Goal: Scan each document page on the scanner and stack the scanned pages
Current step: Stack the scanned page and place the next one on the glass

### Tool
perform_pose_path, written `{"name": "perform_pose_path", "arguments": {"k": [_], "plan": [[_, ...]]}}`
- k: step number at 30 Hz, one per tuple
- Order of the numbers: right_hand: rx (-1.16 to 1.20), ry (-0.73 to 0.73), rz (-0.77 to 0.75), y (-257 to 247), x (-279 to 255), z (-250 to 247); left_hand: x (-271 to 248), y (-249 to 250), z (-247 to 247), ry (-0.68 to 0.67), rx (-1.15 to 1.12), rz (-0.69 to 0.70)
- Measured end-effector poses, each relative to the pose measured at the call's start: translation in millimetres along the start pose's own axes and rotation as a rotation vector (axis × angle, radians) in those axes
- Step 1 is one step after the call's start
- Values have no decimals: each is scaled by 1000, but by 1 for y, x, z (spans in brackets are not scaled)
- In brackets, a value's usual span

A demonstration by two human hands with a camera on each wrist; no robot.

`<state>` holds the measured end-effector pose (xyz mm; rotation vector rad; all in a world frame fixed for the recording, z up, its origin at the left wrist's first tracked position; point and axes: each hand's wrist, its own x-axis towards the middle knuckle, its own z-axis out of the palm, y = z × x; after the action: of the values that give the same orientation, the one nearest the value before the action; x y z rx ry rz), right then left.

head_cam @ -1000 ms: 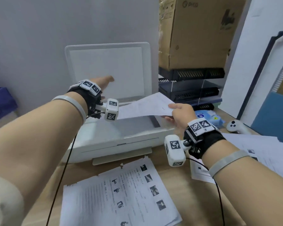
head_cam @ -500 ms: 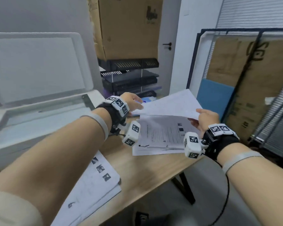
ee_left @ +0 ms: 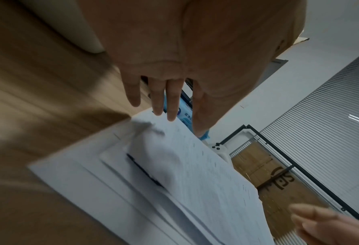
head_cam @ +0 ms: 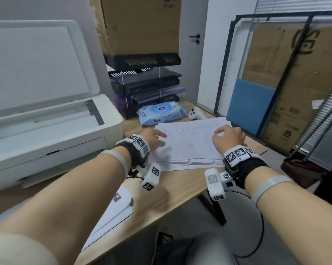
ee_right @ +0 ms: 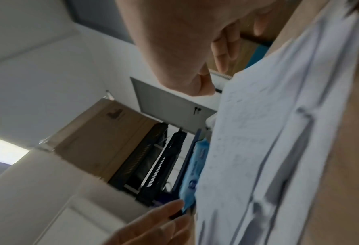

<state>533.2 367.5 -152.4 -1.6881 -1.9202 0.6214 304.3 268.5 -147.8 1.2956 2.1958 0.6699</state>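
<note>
The white scanner (head_cam: 46,146) stands at the left with its lid (head_cam: 37,64) raised and nothing on the glass (head_cam: 46,115). A printed page (head_cam: 190,142) lies on top of a loose stack of pages (head_cam: 180,165) on the wooden table (head_cam: 170,197). My left hand (head_cam: 155,138) hovers at the page's left edge with straight fingers (ee_left: 171,102) and holds nothing. My right hand (head_cam: 226,134) sits over the page's right edge with loosely curled fingers (ee_right: 220,54), and nothing is pinched. A second pile of pages (head_cam: 119,205) lies partly hidden under my left forearm.
Behind the stack lie a blue wipes pack (head_cam: 161,111) and a white controller (head_cam: 196,114). Black document trays (head_cam: 148,83) carry a cardboard box (head_cam: 142,25). The table's edge runs just right of the stack, with framed boards (head_cam: 276,83) leaning beyond it.
The page came off the scanner glass, was carried right in both hands and now lies on the stack. Both hands have let go of it.
</note>
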Motion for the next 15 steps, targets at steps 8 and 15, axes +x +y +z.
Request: {"name": "perform_pose_path", "arguments": {"k": [8,15], "plan": [[344,-855,-226,-112,-65,66,-66,-63,-56,-33,-12,-117],[-35,-1091,-353,-171,-113,117,-142,-143,-100,6,154,-346]]}}
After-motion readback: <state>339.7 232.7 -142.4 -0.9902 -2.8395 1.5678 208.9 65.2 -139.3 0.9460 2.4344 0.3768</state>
